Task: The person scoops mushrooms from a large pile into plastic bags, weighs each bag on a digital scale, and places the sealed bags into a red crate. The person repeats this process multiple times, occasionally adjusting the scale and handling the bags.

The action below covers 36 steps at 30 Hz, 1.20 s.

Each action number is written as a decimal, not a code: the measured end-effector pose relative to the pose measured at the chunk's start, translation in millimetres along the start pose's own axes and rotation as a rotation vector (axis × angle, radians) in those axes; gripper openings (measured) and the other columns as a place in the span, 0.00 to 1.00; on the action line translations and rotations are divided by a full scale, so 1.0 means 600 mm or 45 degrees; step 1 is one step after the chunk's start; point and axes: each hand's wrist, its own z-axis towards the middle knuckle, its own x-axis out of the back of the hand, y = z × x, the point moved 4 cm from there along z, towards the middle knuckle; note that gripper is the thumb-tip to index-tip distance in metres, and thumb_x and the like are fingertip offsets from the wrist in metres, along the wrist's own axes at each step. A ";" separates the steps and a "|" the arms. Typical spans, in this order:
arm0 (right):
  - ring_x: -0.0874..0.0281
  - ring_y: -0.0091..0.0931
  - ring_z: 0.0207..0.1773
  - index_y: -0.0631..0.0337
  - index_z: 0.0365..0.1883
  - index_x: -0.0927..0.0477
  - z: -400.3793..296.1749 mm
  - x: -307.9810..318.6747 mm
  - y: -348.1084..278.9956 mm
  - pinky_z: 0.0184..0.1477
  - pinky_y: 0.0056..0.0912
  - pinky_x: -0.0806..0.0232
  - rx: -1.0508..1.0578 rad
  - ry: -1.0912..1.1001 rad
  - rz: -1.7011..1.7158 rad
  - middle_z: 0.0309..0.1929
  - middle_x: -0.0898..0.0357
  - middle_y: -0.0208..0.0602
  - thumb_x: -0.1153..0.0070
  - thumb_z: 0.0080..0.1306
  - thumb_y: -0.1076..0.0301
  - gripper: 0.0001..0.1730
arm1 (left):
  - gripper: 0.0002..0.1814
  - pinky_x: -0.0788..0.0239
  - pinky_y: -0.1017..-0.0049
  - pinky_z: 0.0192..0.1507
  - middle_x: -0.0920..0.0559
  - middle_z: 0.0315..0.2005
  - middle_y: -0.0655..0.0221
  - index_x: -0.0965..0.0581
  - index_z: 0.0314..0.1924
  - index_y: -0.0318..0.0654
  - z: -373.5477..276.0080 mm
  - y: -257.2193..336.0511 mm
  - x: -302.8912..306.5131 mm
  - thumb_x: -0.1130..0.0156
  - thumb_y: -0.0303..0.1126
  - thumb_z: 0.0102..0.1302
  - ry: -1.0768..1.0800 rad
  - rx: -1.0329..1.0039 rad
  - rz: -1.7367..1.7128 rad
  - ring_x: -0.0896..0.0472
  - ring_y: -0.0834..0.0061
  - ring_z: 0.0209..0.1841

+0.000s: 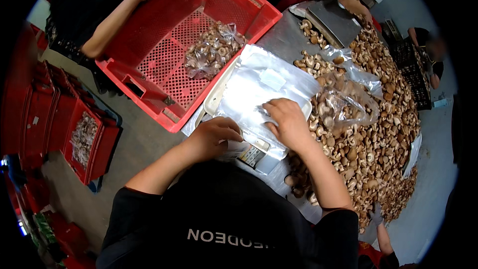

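Note:
A sheaf of clear plastic bags (244, 93) lies over a pale scale platform (212, 99). On top of the bags rests my right hand (286, 122), its fingers bent and its thumb apart from them; whether film is pinched there cannot be made out. My left hand (218, 137) is at the near left corner of the platform, fingers curled inward by some clear film. Whether it grips that film is hidden. Below the platform's near edge, the scale's keypad (251, 156) shows partly. To the right, a clear bag with mushrooms (345, 106) lies on loose shiitake-like mushrooms (368, 149).
Beyond my left hand stands a red plastic crate (151, 110) with filled mushroom bags (213, 50) inside. A second scale (334, 20) sits at the far side. Red crates (89, 149) are stacked at left. Other people work around the table, one with a gloved hand (377, 215).

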 end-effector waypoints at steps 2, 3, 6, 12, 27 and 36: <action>0.40 0.43 0.68 0.62 0.61 0.32 -0.001 -0.028 -0.010 0.71 0.52 0.53 0.092 -0.013 0.155 0.61 0.32 0.49 0.42 0.61 0.63 0.30 | 0.20 0.30 0.71 0.49 0.20 0.39 0.65 0.18 0.38 0.37 0.006 0.000 -0.004 0.46 0.11 0.44 -0.016 0.063 0.034 0.21 0.63 0.46; 0.42 0.42 0.69 0.62 0.62 0.33 0.008 -0.058 -0.014 0.73 0.49 0.56 0.049 -0.142 0.278 0.62 0.33 0.49 0.44 0.62 0.63 0.30 | 0.20 0.30 0.71 0.50 0.20 0.39 0.65 0.18 0.37 0.38 0.006 -0.002 -0.004 0.46 0.11 0.45 -0.042 0.116 -0.016 0.21 0.63 0.46; 0.33 0.40 0.63 0.62 0.60 0.31 -0.011 -0.055 -0.004 0.66 0.42 0.42 -0.092 -0.058 0.633 0.57 0.29 0.47 0.41 0.60 0.69 0.29 | 0.20 0.30 0.71 0.50 0.19 0.39 0.65 0.18 0.37 0.38 0.006 -0.011 -0.004 0.46 0.11 0.45 -0.115 0.238 -0.129 0.21 0.64 0.47; 0.27 0.39 0.42 0.61 0.38 0.21 -0.073 -0.070 0.045 0.45 0.38 0.33 -0.249 0.117 0.447 0.35 0.25 0.40 0.37 0.52 0.74 0.13 | 0.19 0.29 0.72 0.50 0.18 0.42 0.67 0.17 0.38 0.38 -0.015 -0.012 -0.017 0.44 0.12 0.48 -0.596 0.260 -0.254 0.21 0.68 0.48; 0.22 0.30 0.41 0.64 0.41 0.19 -0.040 0.091 0.251 0.41 0.32 0.30 -0.719 0.913 0.061 0.42 0.20 0.43 0.43 0.58 0.71 0.13 | 0.18 0.30 0.73 0.44 0.20 0.36 0.64 0.19 0.36 0.33 0.035 -0.016 -0.001 0.43 0.11 0.44 -0.173 0.211 -0.349 0.21 0.67 0.41; 0.23 0.24 0.47 0.57 0.69 0.41 -0.067 -0.064 -0.005 0.52 0.27 0.31 -0.799 0.139 1.974 0.42 0.22 0.35 0.38 0.55 0.81 0.44 | 0.14 0.29 0.73 0.43 0.21 0.36 0.65 0.21 0.37 0.31 0.126 -0.002 -0.021 0.46 0.12 0.50 -0.070 0.067 -0.163 0.21 0.70 0.40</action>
